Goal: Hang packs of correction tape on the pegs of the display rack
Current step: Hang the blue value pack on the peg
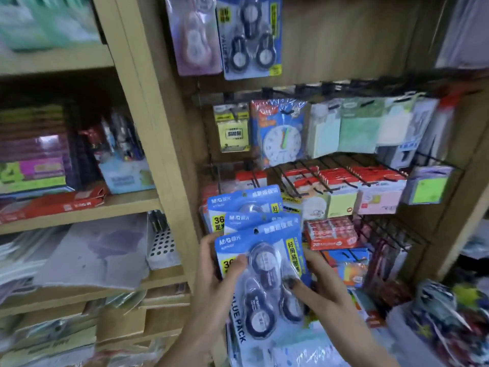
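I hold a fanned stack of blue correction tape packs (260,263) low in front of the display rack. My left hand (214,282) grips the stack's left edge, thumb on the front pack. My right hand (317,287) holds the right edge, thumb pressed on the blister. Two more packs (243,201) of the stack stick up behind the front one. High on the rack hangs another blue correction tape pack (250,35) beside a purple pack (191,38). Black pegs (299,87) jut out along the rack's upper rail.
Sticky notes (357,128), a toy clock pack (280,136) and red-topped note pads (344,186) hang on the rack's middle pegs. Wooden shelves (79,207) with notebooks and boxes stand at the left. Loose goods lie piled at the bottom right (449,321).
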